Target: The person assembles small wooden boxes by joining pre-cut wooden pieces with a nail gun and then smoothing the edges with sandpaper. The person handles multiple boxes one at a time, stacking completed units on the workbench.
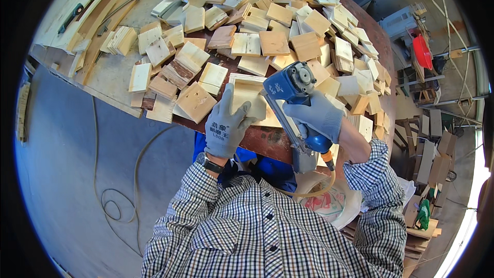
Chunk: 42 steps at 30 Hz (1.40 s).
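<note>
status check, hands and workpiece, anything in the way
Left hand holding wooden workpiece; right hand gripping blue nail gun; loose wood blocks crowding the table beyond.

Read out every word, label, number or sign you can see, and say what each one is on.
Left glove: dark printing in several rows across the back, not copied here.
Nailer: white lettering on its blue housing, not copied here.
White sack: red and green print, too blurred to read.
Wristwatch: dial too small to read.
</note>
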### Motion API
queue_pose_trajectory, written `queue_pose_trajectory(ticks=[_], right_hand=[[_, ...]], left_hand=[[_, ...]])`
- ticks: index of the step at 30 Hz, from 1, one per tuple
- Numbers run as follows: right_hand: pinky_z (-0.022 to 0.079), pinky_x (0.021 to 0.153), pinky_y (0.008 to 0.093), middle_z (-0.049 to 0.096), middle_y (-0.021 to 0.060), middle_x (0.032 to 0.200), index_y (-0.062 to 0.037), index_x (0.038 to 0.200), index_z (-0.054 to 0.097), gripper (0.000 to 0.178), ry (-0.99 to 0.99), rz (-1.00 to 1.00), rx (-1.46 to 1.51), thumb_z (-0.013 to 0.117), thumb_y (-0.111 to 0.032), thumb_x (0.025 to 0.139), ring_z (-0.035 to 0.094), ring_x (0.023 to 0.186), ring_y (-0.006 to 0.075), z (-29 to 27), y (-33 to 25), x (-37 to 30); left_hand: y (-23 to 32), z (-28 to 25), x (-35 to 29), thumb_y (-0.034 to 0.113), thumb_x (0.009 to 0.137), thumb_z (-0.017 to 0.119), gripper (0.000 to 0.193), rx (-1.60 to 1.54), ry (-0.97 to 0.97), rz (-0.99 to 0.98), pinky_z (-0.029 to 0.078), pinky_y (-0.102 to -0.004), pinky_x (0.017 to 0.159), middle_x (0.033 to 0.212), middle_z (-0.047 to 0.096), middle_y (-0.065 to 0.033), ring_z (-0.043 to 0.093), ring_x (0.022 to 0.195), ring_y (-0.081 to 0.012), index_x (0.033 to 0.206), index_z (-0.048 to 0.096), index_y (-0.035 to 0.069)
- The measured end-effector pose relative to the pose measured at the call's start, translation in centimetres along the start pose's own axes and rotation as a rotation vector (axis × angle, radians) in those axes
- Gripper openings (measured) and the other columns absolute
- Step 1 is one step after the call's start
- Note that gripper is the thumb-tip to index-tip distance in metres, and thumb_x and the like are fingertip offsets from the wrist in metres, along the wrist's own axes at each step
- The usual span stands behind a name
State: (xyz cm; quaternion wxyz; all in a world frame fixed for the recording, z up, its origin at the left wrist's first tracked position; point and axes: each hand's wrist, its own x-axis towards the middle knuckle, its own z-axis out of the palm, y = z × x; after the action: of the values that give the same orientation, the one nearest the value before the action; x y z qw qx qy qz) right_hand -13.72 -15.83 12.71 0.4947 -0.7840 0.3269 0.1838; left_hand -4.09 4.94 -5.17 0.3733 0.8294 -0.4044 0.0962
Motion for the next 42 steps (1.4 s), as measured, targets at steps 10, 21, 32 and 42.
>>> queue_pose_trajectory(ticks=[10, 21, 32, 42], right_hand=[[0.051, 0.051, 0.0232, 0.065, 0.0019, 0.073, -0.0019, 0.099, 0.068, 0.027, -0.005, -0.219, 0.207, 0.075, -0.028, 0.097, 0.062, 0.054, 0.0086, 1.0, 0.0, -3.3], [0.060, 0.087, 0.0324, 0.077, 0.0151, 0.113, 0.0010, 0.133, 0.070, 0.060, -0.194, -0.091, -0.025, 0.075, -0.043, 0.092, 0.075, 0.097, 0.0193, 2.8, -1.1, -0.9], [0.057, 0.063, 0.0258, 0.073, 0.0064, 0.089, 0.0009, 0.125, 0.070, 0.054, -0.201, -0.091, -0.005, 0.077, -0.043, 0.095, 0.069, 0.071, 0.0109, 2.5, -1.5, -0.6], [0.055, 0.064, 0.0270, 0.073, 0.0050, 0.088, -0.0021, 0.125, 0.071, 0.050, -0.216, -0.062, -0.030, 0.077, -0.040, 0.093, 0.067, 0.068, 0.0107, 2.4, -1.8, -0.2]], left_hand=[[-0.7, 1.1, -0.5, 0.034, 0.077, 0.092, 0.092, -0.052, 0.086, 0.014, 0.058, -0.0439, 0.099, 0.159, 0.050, -0.0256, 0.065, 0.126, -0.0407, 0.156, 0.050, 0.015], [-1.1, 2.3, -1.5, 0.035, 0.072, 0.098, 0.114, -0.114, 0.084, -0.165, 0.056, -0.0442, 0.103, 0.141, 0.063, -0.0245, 0.065, 0.125, -0.0394, 0.158, 0.037, -0.007], [-1.1, 2.3, -1.4, 0.042, 0.072, 0.096, 0.106, -0.074, 0.112, -0.151, 0.057, -0.0434, 0.102, 0.138, 0.063, -0.0215, 0.065, 0.122, -0.0378, 0.153, 0.046, -0.005], [-0.8, 1.9, -1.5, 0.044, 0.072, 0.095, 0.107, -0.094, 0.119, -0.152, 0.057, -0.0438, 0.102, 0.137, 0.063, -0.0231, 0.065, 0.122, -0.0387, 0.152, 0.046, -0.006]])
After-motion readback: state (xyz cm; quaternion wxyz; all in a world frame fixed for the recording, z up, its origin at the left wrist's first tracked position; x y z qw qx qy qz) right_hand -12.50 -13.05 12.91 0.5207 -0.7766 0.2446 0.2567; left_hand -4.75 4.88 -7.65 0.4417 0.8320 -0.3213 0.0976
